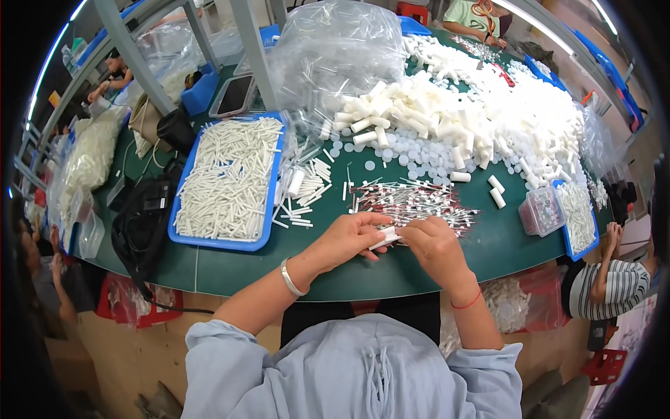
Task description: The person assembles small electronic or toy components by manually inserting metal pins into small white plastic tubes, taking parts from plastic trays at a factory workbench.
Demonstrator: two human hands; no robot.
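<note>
My left hand holds a short white tube between thumb and fingers, just above the front part of the table. The fingertips of my right hand are pinched together at the tube's right end; whatever they grip is hidden. Right beyond both hands lies a pile of thin red and white pieces with pale tips. Farther back spreads a heap of white cylinders, with translucent round discs along its near side. To the left, a blue tray is filled with thin white sticks.
Loose sticks lie beside the tray, and a black bag is left of it. A clear plastic bag and metal posts stand behind. At right are a clear box and a smaller blue tray. Other people sit around.
</note>
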